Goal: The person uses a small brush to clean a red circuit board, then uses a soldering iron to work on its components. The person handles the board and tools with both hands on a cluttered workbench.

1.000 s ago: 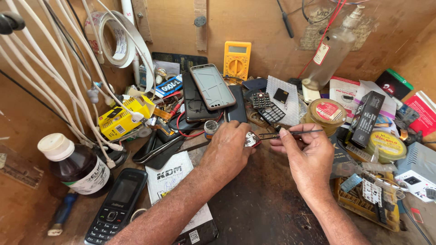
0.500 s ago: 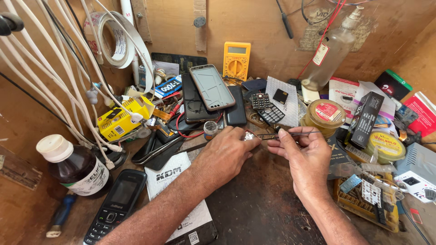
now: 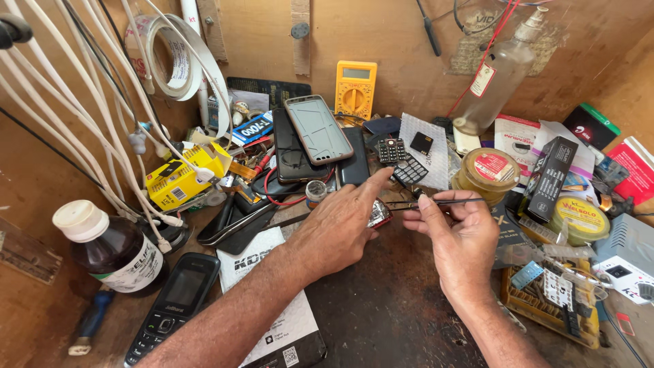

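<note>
Mid-probe at bench centre: left hand (image 3: 338,228) pinching small metal part (image 3: 379,215), right hand (image 3: 460,240) gripping tweezers (image 3: 436,202). Next likely needs steady tip placement.

On the table (image 3: 381,320) the two hands meet at the middle, left hand (image 3: 337,228) just left of right hand (image 3: 460,238). Behind them a stack of phones (image 3: 313,140) leans, with a multimeter (image 3: 355,88) against the back wall. A bottle (image 3: 109,249) stands far left, a keypad phone (image 3: 174,303) before it. Round tins (image 3: 487,174) sit right of the phones, behind the right hand.
</note>
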